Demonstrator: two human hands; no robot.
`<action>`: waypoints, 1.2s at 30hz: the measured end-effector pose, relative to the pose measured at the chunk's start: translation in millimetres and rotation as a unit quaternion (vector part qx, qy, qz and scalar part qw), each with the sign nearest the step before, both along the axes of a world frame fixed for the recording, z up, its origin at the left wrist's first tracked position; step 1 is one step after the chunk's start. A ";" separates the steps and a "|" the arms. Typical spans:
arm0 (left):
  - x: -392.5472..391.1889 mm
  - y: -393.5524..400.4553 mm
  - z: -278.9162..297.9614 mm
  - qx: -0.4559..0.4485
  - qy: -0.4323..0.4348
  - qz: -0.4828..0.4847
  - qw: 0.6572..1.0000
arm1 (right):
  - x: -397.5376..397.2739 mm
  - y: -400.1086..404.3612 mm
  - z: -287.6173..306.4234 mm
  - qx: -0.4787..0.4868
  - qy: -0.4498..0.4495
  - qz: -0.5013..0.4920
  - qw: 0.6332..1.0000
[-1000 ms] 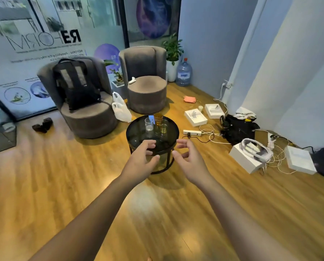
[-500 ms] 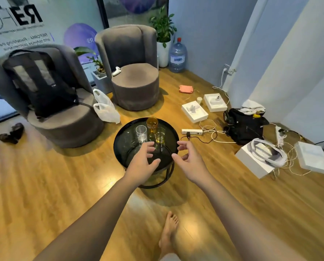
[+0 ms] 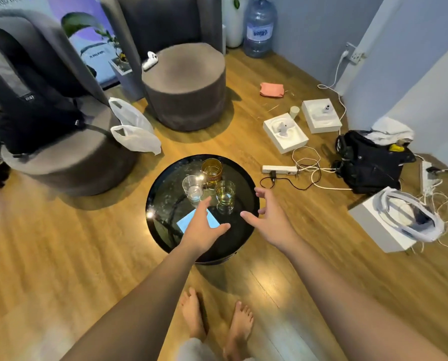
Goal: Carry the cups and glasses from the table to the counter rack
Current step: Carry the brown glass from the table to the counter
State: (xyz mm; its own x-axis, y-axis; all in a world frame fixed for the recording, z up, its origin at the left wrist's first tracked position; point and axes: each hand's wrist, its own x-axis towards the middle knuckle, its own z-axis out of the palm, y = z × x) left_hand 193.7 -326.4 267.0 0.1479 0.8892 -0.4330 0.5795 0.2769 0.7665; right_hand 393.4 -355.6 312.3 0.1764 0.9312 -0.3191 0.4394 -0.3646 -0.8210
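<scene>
A low round black glass table [image 3: 163, 194] stands on the wooden floor in front of me. Three glasses stand close together on its far half: a clear glass [image 3: 193, 188] at the left, an amber glass [image 3: 212, 170] behind, and a clear yellowish glass [image 3: 225, 194] at the right. My left hand [image 3: 203, 225] hovers open over the table just short of the clear glass, its fingertips close to that glass. My right hand [image 3: 271, 217] hangs open over the table's right edge, beside the yellowish glass. Neither hand holds anything.
Two grey armchairs [image 3: 183, 82] stand behind the table, the left one holding a black backpack [image 3: 30, 100]. A white plastic bag [image 3: 134, 131] lies between them. White boxes [image 3: 285, 132], a power strip [image 3: 278, 169], cables and a black bag [image 3: 368, 162] litter the floor at right. My bare feet [image 3: 217, 319] are below the table.
I have come closer to the table and look more steeply down. Both hands have reached forward over the tabletop toward the glasses, still holding nothing.
</scene>
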 end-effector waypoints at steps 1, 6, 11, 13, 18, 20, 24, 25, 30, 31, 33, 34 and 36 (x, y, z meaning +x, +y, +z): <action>1.2 9.8 -11.8 -0.009 0.005 0.004 1.000 | 0.9 7.4 -11.7 -0.009 0.001 -0.003 1.000; 6.5 61.5 -94.8 -0.054 0.053 -0.017 0.997 | -2.0 45.9 -93.9 -0.042 -0.015 -0.004 0.999; 13.9 101.1 -169.1 -0.060 0.023 -0.005 0.998 | -6.1 89.9 -172.1 -0.056 -0.009 -0.026 0.998; 17.6 115.0 -195.2 -0.048 0.007 -0.001 0.999 | -9.1 106.8 -201.1 -0.051 -0.016 -0.022 0.998; 23.1 139.8 -241.7 -0.027 -0.049 0.002 0.998 | -13.0 141.6 -250.2 -0.069 0.003 -0.002 0.998; 27.6 147.4 -252.3 -0.019 -0.078 -0.004 0.997 | -13.1 150.7 -261.9 -0.074 0.030 0.013 0.997; 37.2 158.9 -257.9 0.020 -0.097 -0.010 0.995 | -16.2 161.0 -270.9 -0.068 0.040 0.009 0.997; 38.0 159.9 -256.0 0.029 -0.097 -0.015 0.995 | -15.3 162.8 -269.4 -0.061 0.034 -0.003 0.998; 44.6 158.1 -222.8 0.033 -0.121 -0.021 0.992 | -3.7 162.8 -230.9 -0.018 0.069 -0.050 0.996; 47.8 158.5 -212.3 0.041 -0.124 -0.022 0.991 | -1.4 161.6 -219.5 -0.009 0.078 -0.054 0.995; 57.6 161.1 -179.7 0.062 -0.125 -0.022 0.990 | 5.0 160.1 -185.9 0.008 0.092 -0.061 0.994; 62.8 163.0 -161.1 0.071 -0.129 -0.021 0.989 | 8.4 159.9 -165.9 0.014 0.099 -0.062 0.993; 74.0 168.4 -126.4 0.085 -0.145 -0.015 0.986 | 15.2 160.5 -124.8 0.028 0.106 -0.057 0.992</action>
